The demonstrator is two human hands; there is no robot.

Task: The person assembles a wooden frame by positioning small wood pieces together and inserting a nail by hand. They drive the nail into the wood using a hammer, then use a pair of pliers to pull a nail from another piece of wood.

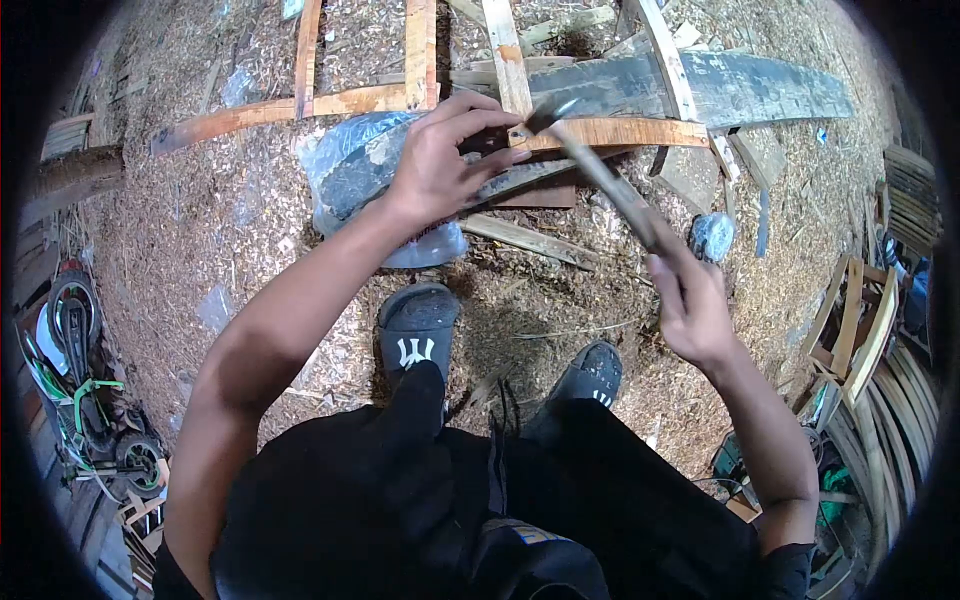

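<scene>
While the left hand (437, 165) pinches the wooden slat (600, 132) steady, the right hand (690, 300), gripping the hammer (600, 175), should strike short and square, clear of those fingers.

Both arms reach forward and down from the body, bare from the shoulder. The left arm runs up from the lower left, elbow bent outward, forearm angled toward the upper middle of the view. The left hand (440, 165) lies palm down with its back to the camera, wrist slightly flexed; its fingers (478, 108) are curled forward and drawn together at the tips in a pinch, thumb tucked beneath. The right arm comes up from the lower right, forearm rising steeply, wrist cocked back. The right hand (690, 300) is closed in a fist-like grasp, knuckles outward, thumb side pointing up and toward the left hand. The hands are well apart.
</scene>
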